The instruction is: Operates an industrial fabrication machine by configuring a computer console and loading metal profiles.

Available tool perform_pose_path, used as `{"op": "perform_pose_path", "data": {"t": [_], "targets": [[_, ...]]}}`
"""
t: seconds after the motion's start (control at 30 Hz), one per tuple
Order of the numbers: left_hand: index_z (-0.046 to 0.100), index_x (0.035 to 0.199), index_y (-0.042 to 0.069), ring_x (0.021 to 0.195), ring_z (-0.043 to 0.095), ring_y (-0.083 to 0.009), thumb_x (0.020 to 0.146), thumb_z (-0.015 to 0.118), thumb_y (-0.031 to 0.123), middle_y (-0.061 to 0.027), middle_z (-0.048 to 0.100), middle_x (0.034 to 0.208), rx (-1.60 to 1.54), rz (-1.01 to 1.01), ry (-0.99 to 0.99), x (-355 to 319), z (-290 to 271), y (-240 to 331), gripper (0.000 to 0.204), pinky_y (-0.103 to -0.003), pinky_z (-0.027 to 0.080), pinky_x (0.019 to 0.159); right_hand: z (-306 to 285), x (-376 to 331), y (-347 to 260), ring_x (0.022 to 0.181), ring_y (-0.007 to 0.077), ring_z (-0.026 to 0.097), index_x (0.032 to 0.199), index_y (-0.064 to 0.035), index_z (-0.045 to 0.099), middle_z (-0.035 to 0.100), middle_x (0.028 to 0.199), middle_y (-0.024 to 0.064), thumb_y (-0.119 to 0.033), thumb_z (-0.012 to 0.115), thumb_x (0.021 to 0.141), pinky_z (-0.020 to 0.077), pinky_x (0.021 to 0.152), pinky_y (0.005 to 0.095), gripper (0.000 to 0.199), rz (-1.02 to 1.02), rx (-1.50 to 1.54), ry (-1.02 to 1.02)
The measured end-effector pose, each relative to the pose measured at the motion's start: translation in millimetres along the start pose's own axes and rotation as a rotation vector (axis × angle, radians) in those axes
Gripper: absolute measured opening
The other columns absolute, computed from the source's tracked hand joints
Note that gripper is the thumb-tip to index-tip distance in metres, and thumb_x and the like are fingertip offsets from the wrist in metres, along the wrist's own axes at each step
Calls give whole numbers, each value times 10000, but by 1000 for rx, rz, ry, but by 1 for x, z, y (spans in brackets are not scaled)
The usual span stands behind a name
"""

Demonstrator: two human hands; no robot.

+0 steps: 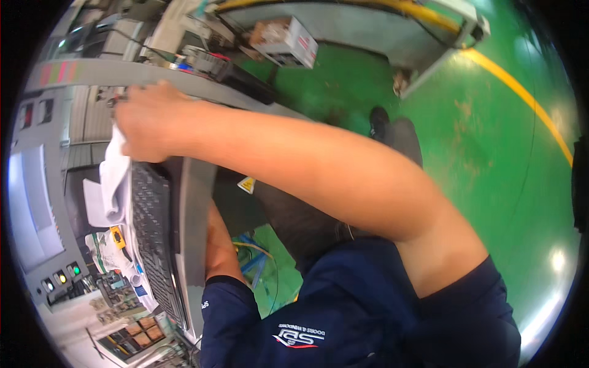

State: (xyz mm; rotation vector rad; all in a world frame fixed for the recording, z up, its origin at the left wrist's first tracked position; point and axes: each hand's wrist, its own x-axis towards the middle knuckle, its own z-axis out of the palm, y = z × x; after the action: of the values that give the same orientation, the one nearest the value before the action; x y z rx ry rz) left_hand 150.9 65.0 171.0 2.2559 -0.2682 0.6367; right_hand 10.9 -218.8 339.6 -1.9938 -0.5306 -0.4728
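Reaching across the picture, my right arm ends in my right hand [147, 122] at the upper left, with the fingers curled closed. What they hold, if anything, is blurred and turned away from view. Just below that hand hangs a crumpled white sheet or cloth [116, 178], beside a black keyboard [153, 239]. The keyboard lies along a grey ledge [196, 214] of a machine console. My left forearm [221, 251] goes up behind this ledge, which hides my left hand and its fingers.
Left of the keyboard stand a lit screen [37, 208] and a row of lit buttons [62, 278]. A yellow device [118, 238] sits among papers. A white carton [300, 46] rests under a frame at the back. A yellow line [518, 89] crosses the green floor [478, 159].
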Motion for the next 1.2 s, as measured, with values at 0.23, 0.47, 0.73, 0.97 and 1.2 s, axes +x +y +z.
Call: {"op": "perform_pose_path", "data": {"t": [0.23, 0.47, 0.73, 0.97, 1.2], "targets": [[622, 1324, -27, 1220, 624, -311, 1014, 661, 373, -194, 632, 1361, -180, 33, 298, 86, -61, 22, 508, -415, 477, 1048, 1, -4, 8, 1124, 410, 621, 1265, -20, 630, 616, 1202, 225, -380, 733, 894, 480, 982, 508, 527, -88, -129, 126], [624, 1318, -22, 1213, 624, -300, 1013, 660, 363, -181, 636, 1350, -266, 26, 599, 98, -189, 3, 492, -415, 482, 1036, -1, 0, -9, 1138, 415, 614, 1334, -24, 592, 596, 1251, 221, -376, 734, 904, 484, 994, 465, 573, -131, -64, 41], [625, 1310, -17, 1204, 623, -288, 1012, 659, 350, -165, 640, 1337, -351, 9, 815, 81, -292, -38, 474, -416, 487, 1022, -4, 1, -20, 1228, 406, 594, 1317, 17, 596, 581, 1343, 222, -318, 743, 911, 478, 1033, 431, 546, -126, -44, 11], [627, 1304, -12, 1196, 623, -277, 1011, 659, 339, -152, 644, 1326, -431, -6, 865, 74, -324, -72, 458, -417, 492, 1010, -4, 3, -32, 1245, 360, 584, 1326, 42, 579, 572, 1349, 210, -286, 741, 926, 461, 1049, 405, 542, -78, -11, -61], [628, 1297, -7, 1188, 622, -266, 1010, 658, 329, -138, 648, 1315, -520, 1, 811, 88, -325, -79, 442, -418, 497, 997, -4, 6, -32, 1267, 359, 571, 1334, 45, 577, 559, 1379, 208, -293, 741, 928, 450, 1065, 408, 553, -79, -25, -60]]}}
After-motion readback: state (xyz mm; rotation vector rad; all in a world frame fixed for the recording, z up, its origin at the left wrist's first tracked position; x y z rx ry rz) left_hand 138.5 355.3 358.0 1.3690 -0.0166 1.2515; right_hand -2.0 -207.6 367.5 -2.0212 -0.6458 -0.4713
